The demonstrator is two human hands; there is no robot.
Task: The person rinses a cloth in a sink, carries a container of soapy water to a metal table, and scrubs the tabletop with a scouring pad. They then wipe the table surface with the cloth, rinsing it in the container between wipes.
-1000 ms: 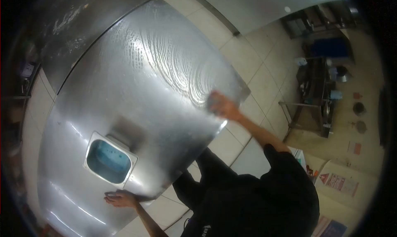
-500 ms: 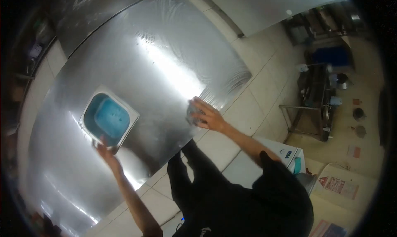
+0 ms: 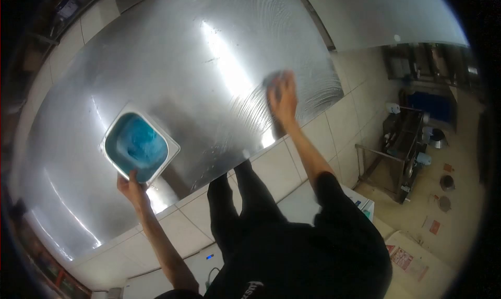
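Note:
A metal container with blue liquid stands on the steel table. Its near rim is gripped by my left hand, the thumb over the edge and the fingers outside. At the right part of the table, my right hand is closed over a dark grey scrubbing pad, pressed on the surface and slightly blurred. Curved streaks of suds lie on the steel around the pad.
Another steel surface lies beyond the table's far right edge. Tiled floor runs along the near edge. A metal rack stands at the right, with pots near the wall.
My right hand has moved up and to the right across the table with the pad, and more suds streaks show. My left hand has taken hold of the container's rim.

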